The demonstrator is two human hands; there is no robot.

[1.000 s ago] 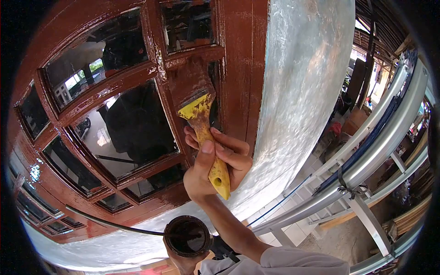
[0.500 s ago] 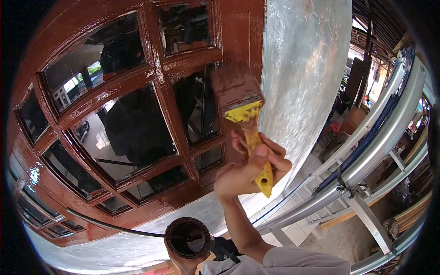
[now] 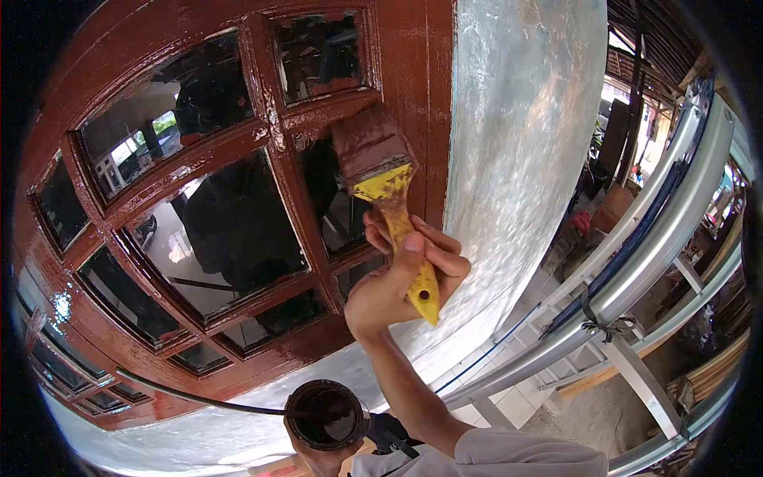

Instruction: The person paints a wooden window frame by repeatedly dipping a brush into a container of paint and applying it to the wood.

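Head camera view, curved at the edges by a wide lens: a person faces a glossy red-brown wooden frame (image 3: 417,56) divided by bars around glass panes (image 3: 226,226). The right hand (image 3: 409,270), near the centre, grasps the worn yellow handle of a wide paintbrush (image 3: 392,187), thumb on top and fingers curled around it. The brush tilts up and to the left. Its brown-coated bristles (image 3: 372,141) overlap a crossbar, the top of a dark pane and the upright board to the right; whether they press on the wood cannot be told.

At the bottom, left of centre, the left hand (image 3: 318,455) grasps a round paint can (image 3: 311,393), its mouth facing the camera, with dark brown paint inside. A thin dark rod (image 3: 199,401) runs leftward from the can.

A pale, mottled wall (image 3: 524,119) borders the frame on the right; beyond it are a silver metal ladder (image 3: 636,274) and a blue cord (image 3: 493,346).

A slight sideways drift could smear the glass or the wall, since the bristles are broad and both surfaces lie close. Overloaded bristles could drip, and tipping the can further could spill its paint.
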